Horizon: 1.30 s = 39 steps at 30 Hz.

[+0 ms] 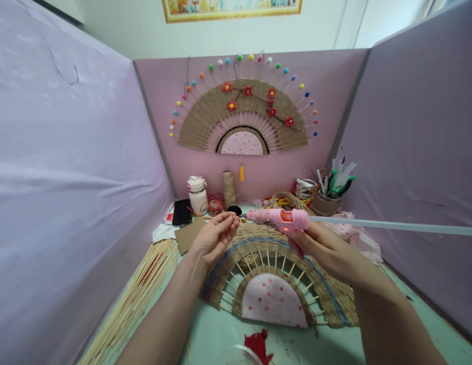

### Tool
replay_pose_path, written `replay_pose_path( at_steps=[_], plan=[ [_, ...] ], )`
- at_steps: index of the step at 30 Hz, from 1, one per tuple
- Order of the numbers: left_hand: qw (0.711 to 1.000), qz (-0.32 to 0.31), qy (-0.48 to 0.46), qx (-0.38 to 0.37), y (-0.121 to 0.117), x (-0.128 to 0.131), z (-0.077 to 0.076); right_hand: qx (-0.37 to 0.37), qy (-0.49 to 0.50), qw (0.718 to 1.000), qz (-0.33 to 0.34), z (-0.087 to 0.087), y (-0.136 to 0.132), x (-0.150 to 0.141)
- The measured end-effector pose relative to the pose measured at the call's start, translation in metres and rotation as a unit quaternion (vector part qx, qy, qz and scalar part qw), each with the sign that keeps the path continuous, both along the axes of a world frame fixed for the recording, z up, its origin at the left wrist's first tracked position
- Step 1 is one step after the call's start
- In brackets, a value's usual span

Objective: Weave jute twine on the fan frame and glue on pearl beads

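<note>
My right hand (315, 243) is wrapped round the handle of a pink hot glue gun (274, 217). A long clear glue stick (395, 224) runs out of its back to the right, and a small orange light glows on its side. The gun's nozzle points left, at the fingertips of my left hand (218, 235). Those fingers are pinched on something tiny that I cannot make out. Below both hands a woven fan (334, 289) with a blue band lies on the table, its half-round centre (274, 299) covered in pink dotted cloth.
A finished-looking fan (205, 114) with red flowers hangs on the pink back panel. Thin sticks (133, 294) lie at left. A white bottle (197, 195), a twine spool (228, 188) and a tool pot (327, 203) stand behind. Red felt (257, 346) lies in front.
</note>
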<state>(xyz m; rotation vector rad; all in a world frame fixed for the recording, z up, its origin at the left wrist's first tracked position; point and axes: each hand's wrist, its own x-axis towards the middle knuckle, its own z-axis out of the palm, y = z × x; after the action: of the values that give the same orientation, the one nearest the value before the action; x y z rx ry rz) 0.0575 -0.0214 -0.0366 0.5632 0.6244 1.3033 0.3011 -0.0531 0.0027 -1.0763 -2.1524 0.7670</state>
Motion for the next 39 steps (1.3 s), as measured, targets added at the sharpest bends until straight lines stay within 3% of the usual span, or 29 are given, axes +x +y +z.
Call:
replay_pose_path(
  at_steps=[13,20,33,39],
  plan=[
    [0.999,-0.009,-0.005,0.037,0.001,0.003,-0.004,-0.003,-0.009,1.0,-0.002,-0.009,0.003,-0.002],
    [0.999,0.019,0.007,0.037,0.001,0.002,-0.001,-0.003,-0.014,1.0,0.0,-0.005,0.0,-0.004],
    [0.997,0.0,-0.006,0.071,0.0,0.004,-0.002,-0.026,0.0,1.0,-0.01,-0.006,0.0,-0.011],
    [0.998,-0.001,-0.011,0.064,-0.001,0.006,-0.003,0.003,0.008,1.0,-0.017,-0.007,-0.001,-0.013]
  ],
)
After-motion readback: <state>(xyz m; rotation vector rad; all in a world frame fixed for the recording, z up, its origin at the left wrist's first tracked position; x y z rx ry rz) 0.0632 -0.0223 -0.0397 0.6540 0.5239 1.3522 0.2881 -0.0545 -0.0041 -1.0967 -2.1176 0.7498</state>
